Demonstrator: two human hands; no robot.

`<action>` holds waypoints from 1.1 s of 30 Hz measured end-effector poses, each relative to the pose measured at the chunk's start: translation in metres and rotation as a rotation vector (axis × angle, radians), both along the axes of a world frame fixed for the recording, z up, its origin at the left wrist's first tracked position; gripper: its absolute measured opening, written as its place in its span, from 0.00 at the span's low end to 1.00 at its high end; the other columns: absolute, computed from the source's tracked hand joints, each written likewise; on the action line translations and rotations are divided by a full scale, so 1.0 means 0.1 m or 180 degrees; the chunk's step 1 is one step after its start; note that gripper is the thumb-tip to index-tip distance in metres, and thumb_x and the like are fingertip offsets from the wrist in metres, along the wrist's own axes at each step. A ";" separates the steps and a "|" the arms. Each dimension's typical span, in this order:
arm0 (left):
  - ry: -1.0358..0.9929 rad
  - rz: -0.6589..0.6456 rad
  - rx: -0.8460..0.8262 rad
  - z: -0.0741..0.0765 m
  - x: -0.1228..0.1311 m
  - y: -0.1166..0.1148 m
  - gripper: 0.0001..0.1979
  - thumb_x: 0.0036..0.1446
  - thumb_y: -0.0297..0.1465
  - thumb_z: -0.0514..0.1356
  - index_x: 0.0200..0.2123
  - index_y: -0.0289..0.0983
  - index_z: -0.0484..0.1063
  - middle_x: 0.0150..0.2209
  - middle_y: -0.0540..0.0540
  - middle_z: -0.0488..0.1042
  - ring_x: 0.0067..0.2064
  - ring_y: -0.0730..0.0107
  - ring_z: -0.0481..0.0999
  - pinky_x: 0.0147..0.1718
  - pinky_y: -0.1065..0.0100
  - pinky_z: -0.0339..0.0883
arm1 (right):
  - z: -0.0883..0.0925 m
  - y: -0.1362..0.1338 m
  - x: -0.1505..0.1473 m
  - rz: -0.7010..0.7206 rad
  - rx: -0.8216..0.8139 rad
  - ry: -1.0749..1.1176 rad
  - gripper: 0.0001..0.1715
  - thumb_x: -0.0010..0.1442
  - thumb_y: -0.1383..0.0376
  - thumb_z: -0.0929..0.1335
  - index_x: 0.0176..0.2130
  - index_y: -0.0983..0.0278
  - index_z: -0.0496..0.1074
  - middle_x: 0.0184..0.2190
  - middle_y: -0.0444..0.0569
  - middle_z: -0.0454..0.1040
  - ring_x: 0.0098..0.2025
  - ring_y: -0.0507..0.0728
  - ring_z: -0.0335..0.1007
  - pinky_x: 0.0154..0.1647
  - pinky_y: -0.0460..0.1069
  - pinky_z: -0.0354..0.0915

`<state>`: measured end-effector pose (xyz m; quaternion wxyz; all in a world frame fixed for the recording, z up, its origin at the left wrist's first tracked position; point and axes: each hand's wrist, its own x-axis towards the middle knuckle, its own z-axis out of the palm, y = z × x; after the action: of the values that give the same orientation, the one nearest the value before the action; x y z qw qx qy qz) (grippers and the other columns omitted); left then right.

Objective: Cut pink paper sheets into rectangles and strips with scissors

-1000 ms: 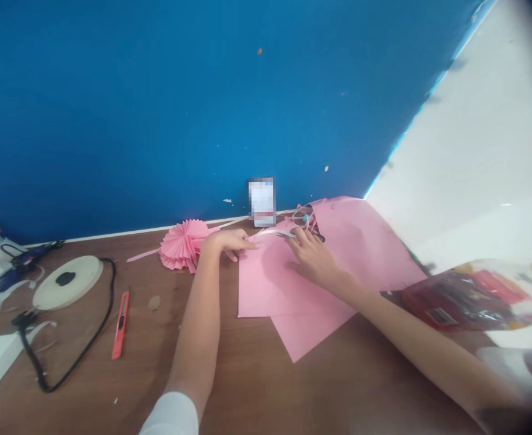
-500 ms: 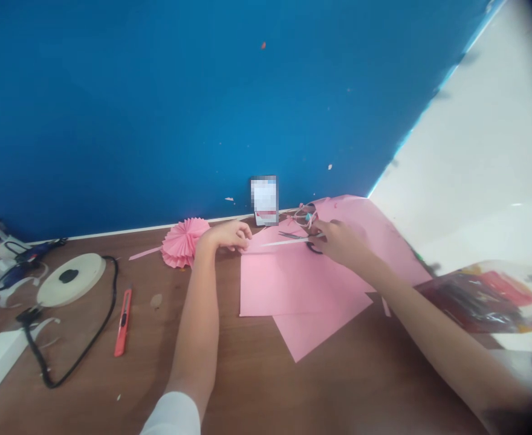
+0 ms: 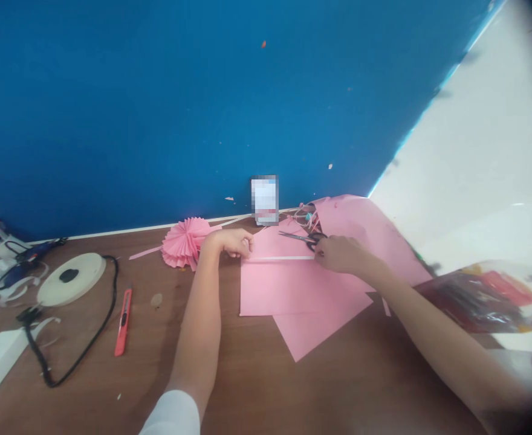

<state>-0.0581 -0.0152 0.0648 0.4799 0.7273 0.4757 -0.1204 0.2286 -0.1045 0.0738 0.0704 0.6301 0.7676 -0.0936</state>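
**Thin strip held taut over the pink sheets**

At your far left, a white tape roll (image 3: 70, 279) lies on the brown table (image 3: 248, 386), with an orange box cutter (image 3: 121, 322) just right of it. A folded pink fan (image 3: 184, 243) sits near the blue wall. Your left hand (image 3: 230, 243) pinches the left end of a paper strip (image 3: 282, 258), fingers curled together. The strip lies level across the pink sheets (image 3: 284, 293). Scissors (image 3: 303, 237) rest just behind it. Your right hand (image 3: 338, 254) pinches the strip's right end.

strip (image 3: 279, 258) ends hidden under left hand (image 3: 230, 241), right hand (image 3: 338, 254), card (image 3: 265, 199) pixelated
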 end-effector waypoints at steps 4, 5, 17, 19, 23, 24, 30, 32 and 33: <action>0.0050 0.0011 -0.0241 -0.06 0.07 0.00 0.12 0.37 0.26 0.63 0.29 0.36 0.67 0.22 0.51 0.71 0.24 0.76 0.69 0.21 0.76 0.61 | -0.01 0.00 0.00 -0.0135 -0.0118 -0.0178 0.15 0.56 0.63 0.60 0.37 0.65 0.72 0.38 0.57 0.75 0.38 0.65 0.73 0.34 0.52 0.60; 0.0097 0.0037 -0.0320 -0.08 0.09 0.00 0.12 0.36 0.26 0.63 0.29 0.36 0.67 0.23 0.50 0.73 0.25 0.75 0.70 0.22 0.76 0.61 | -0.01 0.01 0.00 -0.0151 -0.0141 -0.0210 0.15 0.56 0.63 0.60 0.38 0.65 0.72 0.38 0.58 0.75 0.39 0.65 0.73 0.35 0.53 0.60; -0.0119 0.0072 0.0202 -0.14 -0.10 0.09 0.12 0.38 0.29 0.61 0.30 0.37 0.63 0.26 0.51 0.72 0.23 0.77 0.65 0.19 0.76 0.54 | -0.17 0.21 0.13 -0.0505 0.0388 0.0194 0.15 0.58 0.58 0.61 0.33 0.61 0.73 0.34 0.51 0.76 0.35 0.59 0.70 0.32 0.49 0.57; -0.0113 0.0178 0.0277 -0.12 -0.12 0.09 0.13 0.38 0.28 0.60 0.30 0.38 0.62 0.27 0.52 0.72 0.23 0.77 0.65 0.19 0.76 0.53 | -0.17 0.22 0.11 -0.0527 0.0419 0.0225 0.15 0.57 0.57 0.61 0.31 0.61 0.73 0.32 0.50 0.75 0.34 0.58 0.69 0.31 0.48 0.56; 0.0030 0.0300 0.0178 -0.10 -0.13 0.09 0.14 0.37 0.28 0.62 0.31 0.38 0.63 0.25 0.53 0.70 0.21 0.79 0.61 0.18 0.75 0.49 | -0.16 0.20 0.07 -0.0468 0.0457 0.0277 0.15 0.57 0.57 0.62 0.31 0.61 0.74 0.32 0.51 0.75 0.34 0.58 0.69 0.31 0.48 0.55; 0.0078 0.0313 0.0141 -0.09 -0.14 0.09 0.14 0.36 0.28 0.63 0.30 0.38 0.64 0.24 0.53 0.69 0.21 0.79 0.60 0.18 0.75 0.48 | -0.16 0.19 0.06 -0.0465 0.0452 0.0266 0.15 0.57 0.57 0.62 0.31 0.61 0.74 0.32 0.51 0.75 0.34 0.59 0.69 0.31 0.48 0.55; 0.0308 0.0268 0.0240 -0.13 -0.13 0.12 0.16 0.34 0.28 0.65 0.29 0.38 0.63 0.22 0.55 0.65 0.20 0.79 0.58 0.17 0.74 0.48 | -0.18 0.16 -0.01 -0.0507 0.0513 0.0084 0.16 0.60 0.58 0.60 0.36 0.60 0.74 0.36 0.52 0.75 0.37 0.61 0.70 0.33 0.50 0.58; 0.0341 0.0273 0.0243 -0.16 -0.14 0.14 0.17 0.34 0.28 0.65 0.29 0.38 0.63 0.23 0.54 0.66 0.20 0.79 0.59 0.17 0.74 0.48 | -0.18 0.15 -0.02 -0.0500 0.0488 0.0038 0.16 0.60 0.59 0.60 0.37 0.61 0.74 0.37 0.54 0.75 0.39 0.62 0.70 0.35 0.51 0.60; 0.0355 0.0278 0.0245 -0.17 -0.14 0.14 0.17 0.33 0.28 0.65 0.29 0.38 0.63 0.24 0.54 0.66 0.20 0.79 0.59 0.17 0.74 0.49 | -0.17 0.15 -0.03 -0.0486 0.0462 0.0026 0.16 0.60 0.59 0.60 0.38 0.61 0.74 0.37 0.54 0.75 0.39 0.62 0.70 0.36 0.51 0.60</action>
<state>-0.0720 -0.0009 0.0482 0.4291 0.7159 0.5372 -0.1212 0.2254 -0.0895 0.0564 0.0141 0.6899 0.7224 -0.0454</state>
